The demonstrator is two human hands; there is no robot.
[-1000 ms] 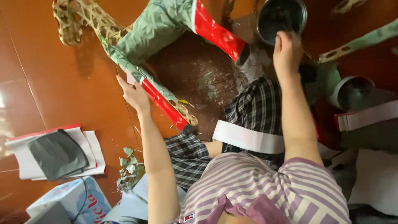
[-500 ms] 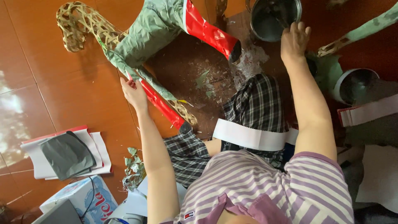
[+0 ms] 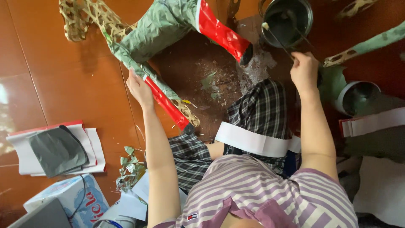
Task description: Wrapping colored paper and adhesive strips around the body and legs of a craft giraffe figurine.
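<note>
Left hand (image 3: pixel 140 89) clamped on leg (image 3: pixel 168 103) of woven frame (image 3: pixel 139 38), half papered green and red, standing on floor. Right hand (image 3: pixel 304 69) pinching brush (image 3: pixel 280 40) dipped in pot (image 3: pixel 291 19). Risk: glue dripping on trousers (image 3: pixel 261 112); damp paper tearing under grip; frame tipping.

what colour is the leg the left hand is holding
Red lower down, with crinkled green paper above, on the leg under the left hand; only the head view shows it.

Single head view — steep downward, near, over lap and floor (image 3: pixel 55 84)
</note>
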